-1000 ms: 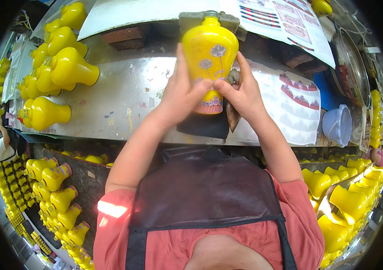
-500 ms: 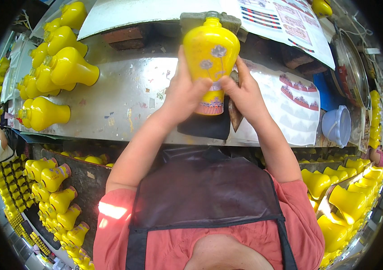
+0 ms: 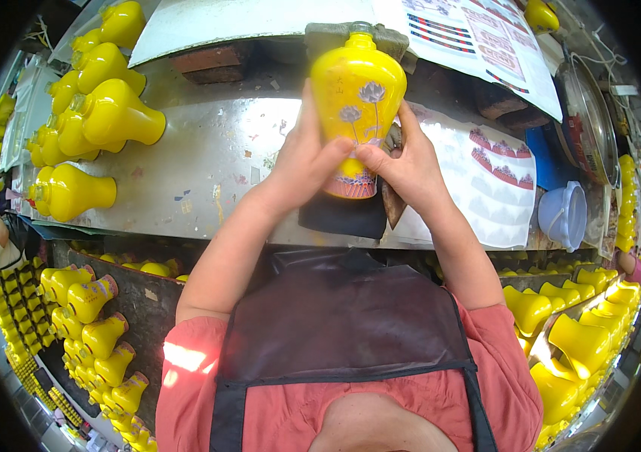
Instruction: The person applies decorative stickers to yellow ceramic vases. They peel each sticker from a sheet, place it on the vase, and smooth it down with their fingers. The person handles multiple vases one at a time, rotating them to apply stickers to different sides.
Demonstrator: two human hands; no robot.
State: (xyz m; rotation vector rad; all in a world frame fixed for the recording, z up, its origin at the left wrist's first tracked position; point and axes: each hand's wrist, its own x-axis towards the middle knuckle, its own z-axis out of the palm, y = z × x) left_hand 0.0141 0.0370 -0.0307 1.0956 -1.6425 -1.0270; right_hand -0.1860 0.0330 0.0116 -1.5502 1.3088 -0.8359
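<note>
Between my two hands lies a yellow bottle (image 3: 354, 83), its clear neck pointing away from me and its narrow base toward me. Purple flower decals show on its right side, and a patterned band circles the base. My left hand (image 3: 304, 154) wraps its left side, thumb pressed on the lower front. From the right, my right hand (image 3: 408, 154) holds it the same way, its thumb close to the left one. Behind the bottle's neck is a grey-green padded rest (image 3: 392, 41). A dark cloth (image 3: 343, 217) lies below the base, with a brown pointed tool (image 3: 393, 200) beside it.
Several yellow bottles (image 3: 121, 111) lie on the metal table's left. Decal sheets (image 3: 497, 181) lie to the right, near a pale blue bucket (image 3: 563, 215). Bricks (image 3: 211, 64) prop a white board (image 3: 245, 26) at the back. More yellow bottles (image 3: 584, 343) crowd both sides below the table.
The bottle has turned slightly in my hands, and printed characters now show left of the flowers. My thumbs have shifted across its lower front.
</note>
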